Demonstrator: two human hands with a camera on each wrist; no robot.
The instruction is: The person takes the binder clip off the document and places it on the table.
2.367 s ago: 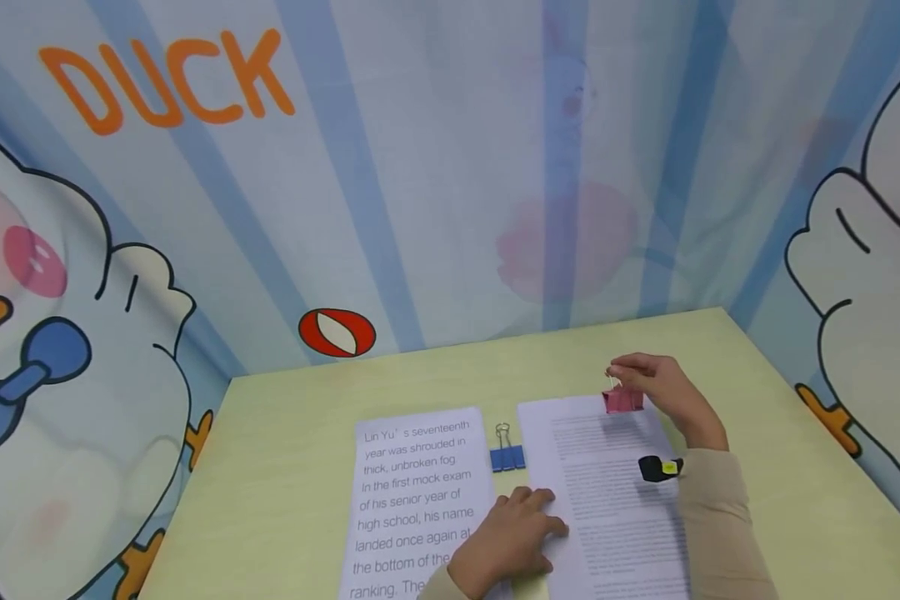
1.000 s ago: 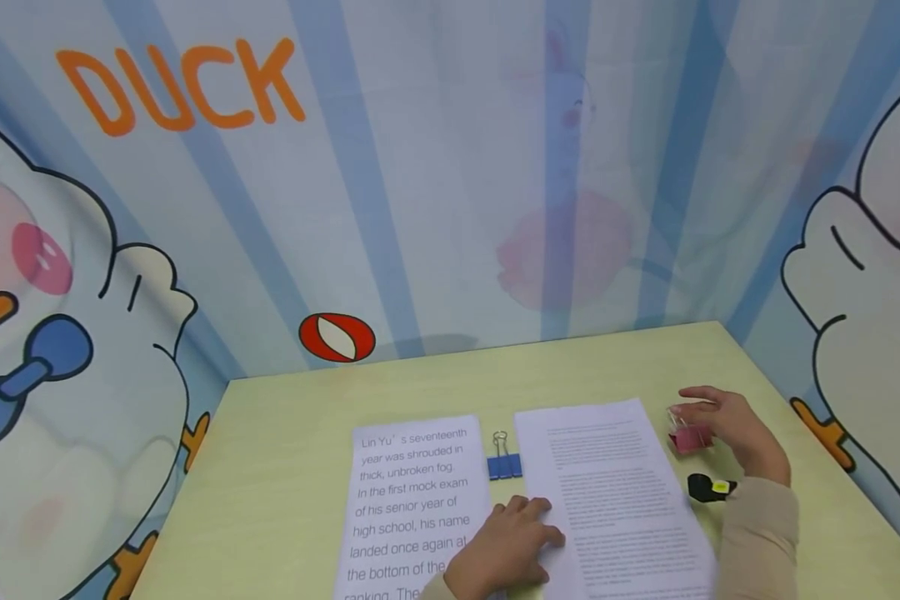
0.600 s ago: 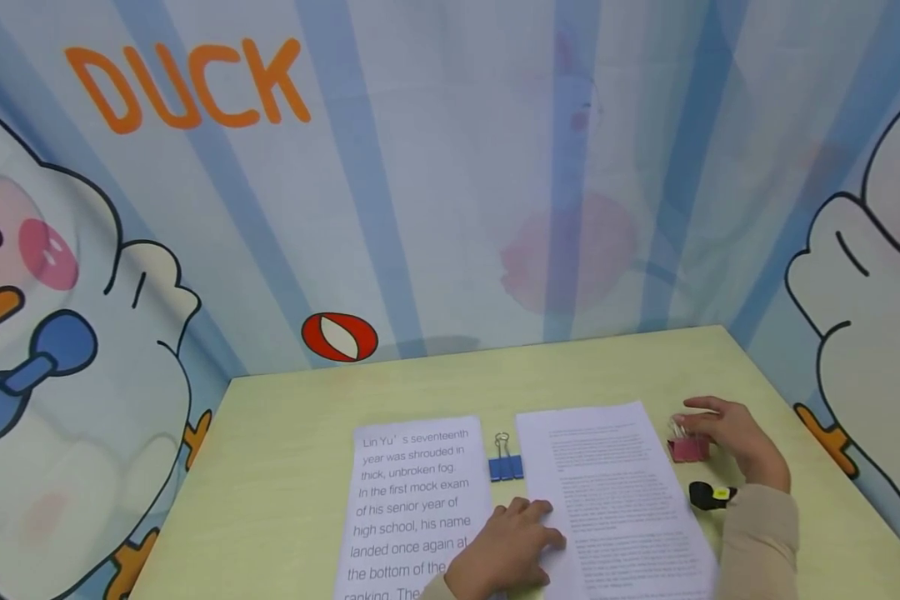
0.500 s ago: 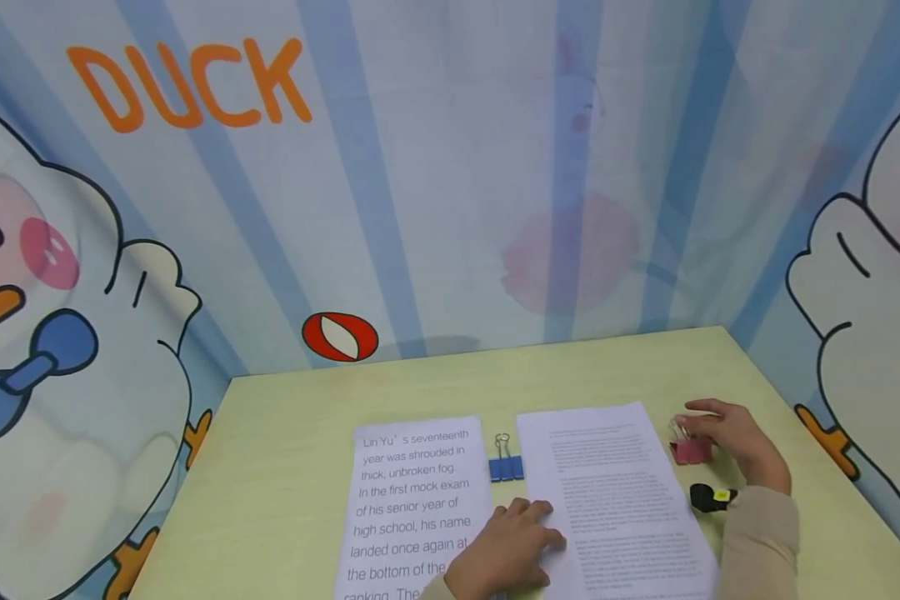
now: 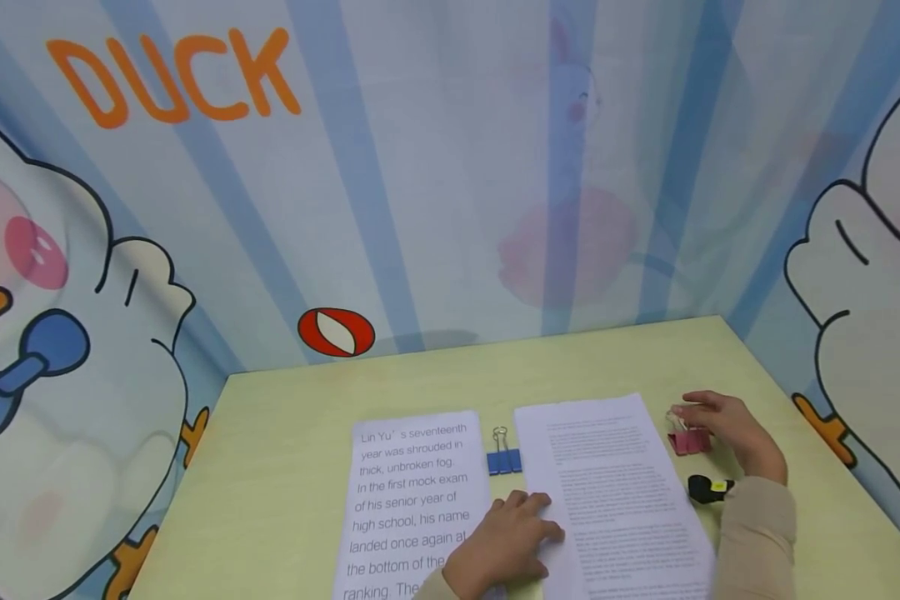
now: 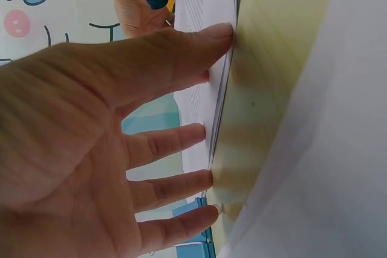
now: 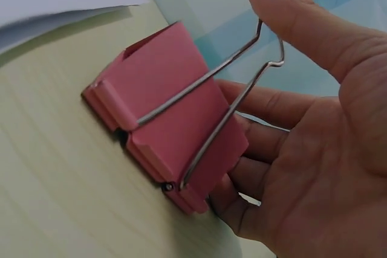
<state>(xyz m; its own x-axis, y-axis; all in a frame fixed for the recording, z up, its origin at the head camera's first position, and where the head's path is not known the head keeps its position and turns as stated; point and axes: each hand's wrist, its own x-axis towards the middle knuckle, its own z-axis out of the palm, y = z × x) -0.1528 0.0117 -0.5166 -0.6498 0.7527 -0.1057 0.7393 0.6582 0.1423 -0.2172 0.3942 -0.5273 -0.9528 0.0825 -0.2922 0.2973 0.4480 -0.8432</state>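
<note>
My right hand (image 5: 731, 429) holds a pink binder clip (image 5: 688, 442) just right of the right-hand paper stack (image 5: 615, 483). Up close in the right wrist view, the thumb lies at the clip's wire handle and the other fingers are behind its pink body (image 7: 151, 77), which is low at the table. My left hand (image 5: 506, 542) spreads its fingers along that stack's left edge; the left wrist view has its fingertips right at the side of the layered sheets (image 6: 224, 83). A blue binder clip (image 5: 504, 462) lies between the two stacks, handles pointing away.
A second stack (image 5: 412, 500) in large print lies on the left, partly covered by my left hand and forearm. The pale yellow table (image 5: 292, 467) ends against a blue striped cloth backdrop (image 5: 457, 167) with duck drawings. A black wrist camera (image 5: 708, 489) sits at my right cuff.
The pink binder clip went from the top right edge of the right-hand stack to the table on its right, carried by my right hand. My left hand stayed in place.
</note>
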